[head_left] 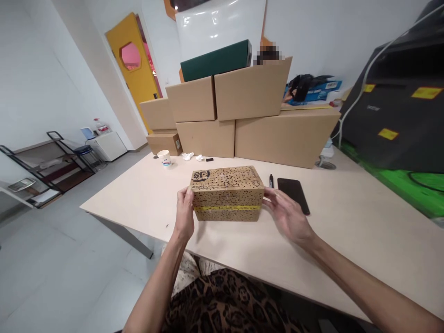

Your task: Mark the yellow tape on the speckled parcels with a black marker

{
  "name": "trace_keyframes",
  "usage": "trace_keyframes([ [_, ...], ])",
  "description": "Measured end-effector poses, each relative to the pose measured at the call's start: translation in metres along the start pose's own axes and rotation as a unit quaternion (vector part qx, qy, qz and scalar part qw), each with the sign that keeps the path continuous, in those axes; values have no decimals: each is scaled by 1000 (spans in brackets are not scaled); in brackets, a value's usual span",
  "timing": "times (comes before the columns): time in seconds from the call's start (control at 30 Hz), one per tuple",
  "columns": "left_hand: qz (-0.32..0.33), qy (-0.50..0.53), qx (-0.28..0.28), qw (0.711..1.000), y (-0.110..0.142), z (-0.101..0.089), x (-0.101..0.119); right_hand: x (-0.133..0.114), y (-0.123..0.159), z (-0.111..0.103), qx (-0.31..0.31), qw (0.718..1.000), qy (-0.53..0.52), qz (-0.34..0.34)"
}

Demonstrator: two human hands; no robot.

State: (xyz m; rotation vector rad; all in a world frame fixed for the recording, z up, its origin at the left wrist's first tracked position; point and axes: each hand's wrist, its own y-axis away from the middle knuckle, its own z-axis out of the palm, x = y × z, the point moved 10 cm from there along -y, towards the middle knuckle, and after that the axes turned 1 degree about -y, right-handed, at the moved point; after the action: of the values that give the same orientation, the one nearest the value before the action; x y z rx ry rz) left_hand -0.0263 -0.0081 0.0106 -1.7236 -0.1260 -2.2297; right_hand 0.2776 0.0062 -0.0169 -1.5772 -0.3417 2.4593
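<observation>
While the speckled box (227, 196) is sitting on the table (132, 194) between both hands, it's looking like a steadying step, and the next move is probably calling for even pressure from both sides. The left hand (185, 212) is gripping its 9 o'clock end, most fingers hiding from view, and the right hand (287, 215), fingers slightly parted, is clasping the 3 o'clock end; a paper cup (164, 158) is standing well apart at 10 o'clock.
</observation>
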Motion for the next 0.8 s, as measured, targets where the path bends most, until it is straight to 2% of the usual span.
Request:
trace_keyframes([
  [0.1,-32,16,10,999,-8,0,-4,-13,5,1,1,999,8,-41],
  [0.17,-32,61,-30,997,-13,9,-5,-21,8,-1,16,998,17,-64],
  [0.23,-12,102,-96,990,-18,22,-3,-25,8,-7,47,996,29,-71],
  [0.33,-11,88,-172,981,-24,38,-11,-15,6,-24,98,994,44,-36],
  [0.43,-88,8,-174,981,-33,39,-38,7,13,-44,120,989,86,31],
  [0.5,-134,-43,-163,976,-38,38,-53,17,31,-60,138,973,174,67],
  [0.57,-145,-74,-169,972,-43,42,-59,20,58,-73,143,934,318,82],
  [0.63,-134,-87,-187,969,-49,52,-61,18,86,-75,119,878,460,63],
  [0.7,-123,-94,-202,967,-55,62,-65,11,106,-58,61,810,583,-18],
  [0.8,-112,-83,-199,970,-66,70,-77,5,123,-25,-25,701,698,-144],
])
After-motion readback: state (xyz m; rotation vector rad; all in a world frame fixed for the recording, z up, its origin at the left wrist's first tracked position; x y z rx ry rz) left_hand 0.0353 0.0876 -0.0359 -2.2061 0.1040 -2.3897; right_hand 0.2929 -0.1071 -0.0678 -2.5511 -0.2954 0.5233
